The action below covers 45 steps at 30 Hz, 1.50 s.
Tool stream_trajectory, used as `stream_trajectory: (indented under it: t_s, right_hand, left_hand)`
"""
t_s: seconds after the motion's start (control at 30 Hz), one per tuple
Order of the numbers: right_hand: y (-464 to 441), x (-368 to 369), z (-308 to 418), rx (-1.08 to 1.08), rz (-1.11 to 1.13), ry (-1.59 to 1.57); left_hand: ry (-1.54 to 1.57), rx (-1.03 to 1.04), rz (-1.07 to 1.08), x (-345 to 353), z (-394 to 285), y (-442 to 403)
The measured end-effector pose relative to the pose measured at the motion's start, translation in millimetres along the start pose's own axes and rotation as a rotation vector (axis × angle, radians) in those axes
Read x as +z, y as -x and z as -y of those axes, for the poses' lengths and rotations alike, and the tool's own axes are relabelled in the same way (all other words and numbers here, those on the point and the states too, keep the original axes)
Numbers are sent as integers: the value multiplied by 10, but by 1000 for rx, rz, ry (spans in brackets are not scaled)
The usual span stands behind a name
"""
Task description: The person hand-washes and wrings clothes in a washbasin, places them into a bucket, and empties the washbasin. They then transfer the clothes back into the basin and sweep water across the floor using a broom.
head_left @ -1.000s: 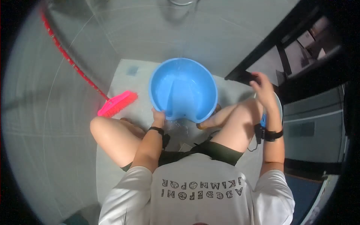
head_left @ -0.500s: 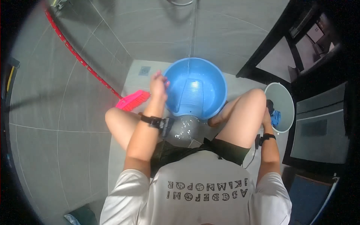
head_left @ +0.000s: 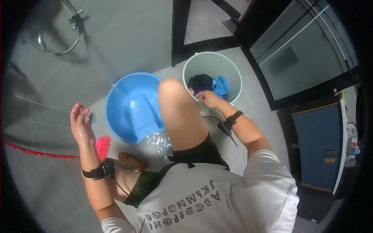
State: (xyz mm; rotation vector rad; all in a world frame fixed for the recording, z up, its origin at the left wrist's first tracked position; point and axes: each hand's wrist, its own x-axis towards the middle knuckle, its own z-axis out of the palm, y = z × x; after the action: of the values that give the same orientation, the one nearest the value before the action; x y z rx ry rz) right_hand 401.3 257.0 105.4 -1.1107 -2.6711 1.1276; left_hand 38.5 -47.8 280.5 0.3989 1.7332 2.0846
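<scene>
My left hand (head_left: 82,126) is raised in the air left of the blue basin (head_left: 112,112), its wet fingers apart and nothing in it. The basin, with a ridged washboard part, stands on the floor under a thin stream of water. At the near rim of the pale bucket (head_left: 237,79), my right hand (head_left: 208,99) has its fingers curled together; what they hold is too small to make out. Inside the bucket lie dark cloth (head_left: 200,84) and blue cloth (head_left: 220,87), close to those fingertips.
A pink broom head (head_left: 103,147) with a red handle (head_left: 42,154) is at the left, near my left forearm. A shower hose (head_left: 62,53) hangs on the upper-left wall. Black-framed glass panels (head_left: 287,62) and a blue cabinet (head_left: 318,145) stand at the right.
The view has swung toward the bucket, which now shows more fully. My left hand is now farther out from the basin's left side. My right hand has come up to the bucket's rim.
</scene>
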Motion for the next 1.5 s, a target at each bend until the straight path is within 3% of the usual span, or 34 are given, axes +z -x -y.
stream_trajectory:
  t_s: [0.03, 0.07, 0.17, 0.2, 0.3, 0.33, 0.37, 0.4, 0.43, 0.47, 0.5, 0.53, 0.6, 0.63, 0.7, 0.77, 0.83, 0.9, 0.93, 0.97, 1.0, 1.07, 1.1, 1.17, 1.23, 1.3, 1.37, 1.43, 1.5]
  right_hand:
    - [-124, -86, -120, 59, 1, -56]
    - [-200, -202, -233, 74, -84, -8]
    - [-357, -571, -378, 378, -60, 221]
    - [-380, -623, -476, 376, -50, 233]
    - [-722, -445, -1117, 717, 40, 65]
    - [-626, -416, -925, 806, 45, 36]
    - [-704, -256, -1119, 759, 140, 178]
    - [-609, -224, -906, 845, 193, 120]
    - [-510, -368, -460, 766, 297, 68]
    - [-772, 73, -1422, 718, 296, 128]
    - [-749, -62, -1287, 750, 353, 101]
    - [-895, -107, -1157, 767, 431, 430]
    - [-932, -23, -1485, 558, 351, 518]
    - [-901, 71, -1705, 685, 317, 201]
    - [-762, 133, -2055, 615, 101, 2]
    - [-534, -363, -895, 804, -130, -312]
    - [-384, -748, -1006, 705, -192, -611]
    - [-189, -1229, -353, 602, -277, -835]
    - [-185, -1450, -792, 529, -309, -958]
    - [3, -1715, 113, 435, -413, -1022]
    - [32, -1998, 168, 293, -372, -972]
    - [313, -2405, 1058, 113, -323, -908]
    - [424, -2491, 1482, 68, -426, -916]
    - [497, -2789, 2005, 0, -356, -914]
    - [492, -2826, 2586, -197, -242, -840]
    - [323, -2793, 2995, -263, -310, -827]
    - [252, -2348, 3640, -251, -68, -1031]
    - [-85, -2117, 3695, -235, 9, -1006]
    - [-544, -1954, 3493, -315, 97, -735]
  left_hand:
    - [-2, -9, 5, -1, 104, -66]
    - [9, -38, -34, -40, 227, -123]
    - [40, -141, -97, -197, 395, -226]
    - [58, -195, -131, -205, 464, -213]
    - [-18, -184, -59, -137, 458, -350]
    - [-14, -196, -65, -145, 478, -342]
    - [-21, -218, -62, -247, 563, -365]
    - [-31, -241, -66, -252, 545, -359]
    - [-39, -267, -74, -206, 537, -322]
    - [-73, -264, -72, -166, 520, -293]
    - [-79, -263, -115, -158, 527, -278]
    - [-137, -255, -90, -161, 532, -287]
    - [-200, -275, -69, -185, 557, -352]
    - [-200, -280, -93, -225, 554, -382]
    - [-178, -289, -90, -270, 560, -377]
    - [-185, -281, -113, -281, 522, -405]
    - [-159, -239, -103, -319, 507, -378]
    - [-164, -236, -53, -334, 498, -373]
    - [-163, -228, -58, -318, 501, -381]
    - [-160, -221, -58, -293, 508, -386]
    - [-157, -226, -49, -277, 517, -390]
    - [-124, -215, -17, -448, 639, -419]
    - [-110, -192, -33, -493, 711, -438]
    - [-86, -197, -66, -517, 778, -471]
    - [20, -232, -138, -560, 862, -536]
    - [32, -190, -122, -521, 816, -501]
    - [6, -116, -130, -525, 820, -491]
    - [36, -95, -135, -554, 840, -509]
    - [41, -106, -166, -572, 809, -500]
